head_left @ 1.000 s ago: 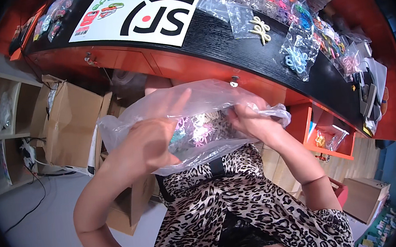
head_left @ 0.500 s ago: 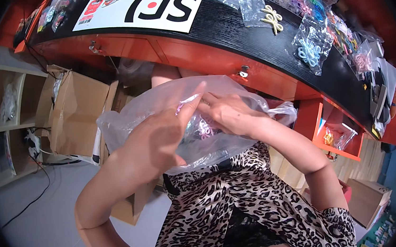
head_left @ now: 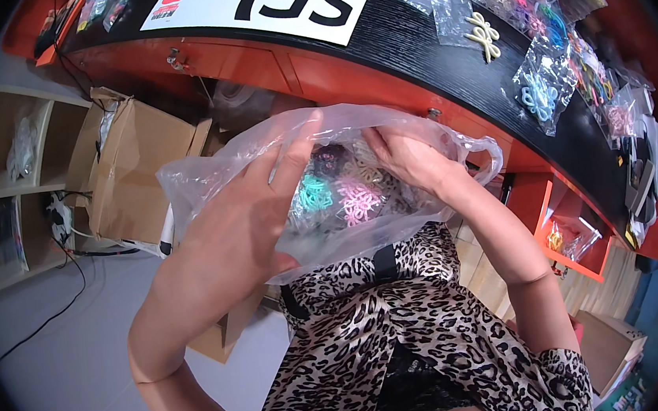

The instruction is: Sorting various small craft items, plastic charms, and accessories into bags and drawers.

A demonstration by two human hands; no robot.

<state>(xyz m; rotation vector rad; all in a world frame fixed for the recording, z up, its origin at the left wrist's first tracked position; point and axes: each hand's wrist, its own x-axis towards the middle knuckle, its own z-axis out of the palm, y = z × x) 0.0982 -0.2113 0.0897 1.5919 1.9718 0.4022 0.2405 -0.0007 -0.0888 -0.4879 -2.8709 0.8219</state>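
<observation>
Basically, the clear plastic bag [head_left: 349, 245] lay long L–R above the lap, btwn hands. L hand [head_left: 247, 213], fingers spread, spanned its left side; R hand [head_left: 411, 158] reached in at far right, grip unclear. Pink beaded bundle [head_left: 360, 198] sat nearer R, green bundle [head_left: 314, 193] nearer L. Vs. prev. frame: hands farther apart, bundles more exposed.

Bag [head_left: 364, 240] well lit, glare on its film. Glints on clear packet [head_left: 550, 72] up-right of bag. Shade under worktop [head_left: 408, 43], beyond bag. Fisheye bows worktop edge above bag; rim fades black, detail soft there.
</observation>
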